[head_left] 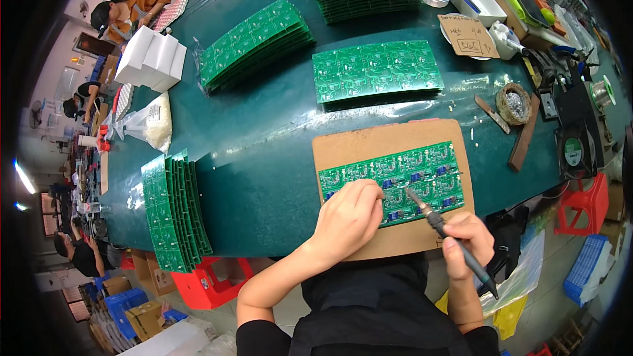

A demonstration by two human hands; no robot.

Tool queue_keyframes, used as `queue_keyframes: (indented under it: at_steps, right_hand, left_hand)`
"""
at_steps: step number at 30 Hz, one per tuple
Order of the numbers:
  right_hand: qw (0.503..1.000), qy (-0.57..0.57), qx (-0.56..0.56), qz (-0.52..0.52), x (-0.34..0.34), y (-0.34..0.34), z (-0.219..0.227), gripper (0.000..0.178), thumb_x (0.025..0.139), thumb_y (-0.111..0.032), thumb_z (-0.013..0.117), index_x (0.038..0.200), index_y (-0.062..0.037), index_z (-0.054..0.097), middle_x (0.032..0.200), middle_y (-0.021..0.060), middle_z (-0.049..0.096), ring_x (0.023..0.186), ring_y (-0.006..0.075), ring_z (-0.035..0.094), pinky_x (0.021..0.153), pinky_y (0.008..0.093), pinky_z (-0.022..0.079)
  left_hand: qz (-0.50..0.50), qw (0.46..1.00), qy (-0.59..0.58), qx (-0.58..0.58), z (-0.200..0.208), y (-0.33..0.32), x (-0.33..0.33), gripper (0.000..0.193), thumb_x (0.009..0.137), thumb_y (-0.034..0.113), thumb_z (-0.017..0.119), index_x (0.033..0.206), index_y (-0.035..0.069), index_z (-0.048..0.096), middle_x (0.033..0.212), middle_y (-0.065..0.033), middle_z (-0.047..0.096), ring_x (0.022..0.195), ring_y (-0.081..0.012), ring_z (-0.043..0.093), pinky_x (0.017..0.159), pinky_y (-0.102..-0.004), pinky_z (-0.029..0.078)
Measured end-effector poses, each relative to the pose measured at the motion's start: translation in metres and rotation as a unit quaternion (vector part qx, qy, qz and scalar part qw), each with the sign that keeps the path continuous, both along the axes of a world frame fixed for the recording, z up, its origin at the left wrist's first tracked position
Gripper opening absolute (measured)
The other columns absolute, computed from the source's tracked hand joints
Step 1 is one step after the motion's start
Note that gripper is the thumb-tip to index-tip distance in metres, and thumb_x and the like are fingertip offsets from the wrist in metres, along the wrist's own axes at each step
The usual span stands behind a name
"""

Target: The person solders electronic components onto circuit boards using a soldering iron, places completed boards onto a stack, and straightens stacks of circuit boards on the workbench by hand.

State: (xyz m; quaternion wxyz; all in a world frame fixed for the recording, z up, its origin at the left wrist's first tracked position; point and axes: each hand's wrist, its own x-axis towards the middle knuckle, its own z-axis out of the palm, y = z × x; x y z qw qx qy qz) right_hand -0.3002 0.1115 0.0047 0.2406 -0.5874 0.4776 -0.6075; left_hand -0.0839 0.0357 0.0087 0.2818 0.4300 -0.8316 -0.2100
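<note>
The circuit board (395,175) is green and rectangular, split into repeated units dotted with small blue parts (395,215), lying on a brown cardboard sheet (389,245) on the green tabletop (257,151). The right hand (469,240) is wrapped around a grey soldering iron (436,221), its tip at the board, while the left hand (349,216) bends over the board's left part, and I cannot tell whether it pinches anything. A brown card (469,37) farther back bears dark handwriting; any print on the board is too small to read.
</note>
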Motion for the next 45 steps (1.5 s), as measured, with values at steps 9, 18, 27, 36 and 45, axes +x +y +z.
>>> queue_keyframes:
  at_steps: [9,18,27,36,45]
  right_hand:
    - [1.000,-0.016,0.001,-0.013,-0.024,0.000,-0.001,0.013,0.072,-0.002,0.065,0.083,0.0046,0.063,0.069,0.0133,0.061,0.062,0.0223,0.059,0.056,0.0308,0.047]
    - [1.000,-0.014,0.015,-0.019,-0.027,-0.001,-0.004,0.013,0.072,-0.004,0.067,0.082,0.0044,0.064,0.068,0.0132,0.060,0.059,0.0227,0.059,0.055,0.0305,0.046]
    - [1.000,0.016,0.010,0.016,-0.027,-0.009,-0.002,0.015,0.067,-0.002,0.066,0.081,0.0021,0.065,0.065,0.0114,0.060,0.057,0.0233,0.060,0.055,0.0312,0.048]
    - [0.998,-0.006,-0.035,-0.057,-0.054,-0.003,0.000,0.015,0.069,-0.004,0.064,0.082,0.0034,0.063,0.067,0.0120,0.059,0.060,0.0224,0.058,0.055,0.0314,0.046]
    - [0.998,-0.015,-0.007,-0.065,-0.055,0.000,-0.009,0.014,0.066,-0.002,0.063,0.079,0.0047,0.063,0.064,0.0105,0.055,0.058,0.0200,0.055,0.054,0.0290,0.042]
  left_hand:
    - [-0.020,0.995,0.090,0.045,0.020,-0.003,-0.021,0.017,0.085,-0.002,0.067,0.098,0.001,0.057,0.093,-0.0124,0.061,0.086,-0.0320,0.063,0.075,-0.0398,0.052]
    - [-0.032,0.998,0.017,0.043,-0.005,-0.010,-0.039,0.018,0.086,0.002,0.067,0.100,0.002,0.055,0.095,-0.0122,0.061,0.090,-0.0318,0.064,0.078,-0.0403,0.052]
    - [-0.032,0.999,0.003,0.031,-0.004,-0.011,-0.043,0.017,0.084,0.001,0.068,0.097,0.002,0.057,0.096,-0.0114,0.062,0.090,-0.0311,0.064,0.077,-0.0397,0.053]
    - [0.024,0.980,0.101,0.170,0.043,-0.011,-0.042,0.011,0.090,0.000,0.067,0.096,0.003,0.059,0.088,-0.0093,0.058,0.077,-0.0227,0.058,0.067,-0.0330,0.051]
    - [-0.068,0.996,0.046,0.039,0.001,-0.020,-0.077,0.016,0.085,0.001,0.067,0.095,0.001,0.054,0.092,-0.0135,0.058,0.087,-0.0331,0.061,0.077,-0.0407,0.051]
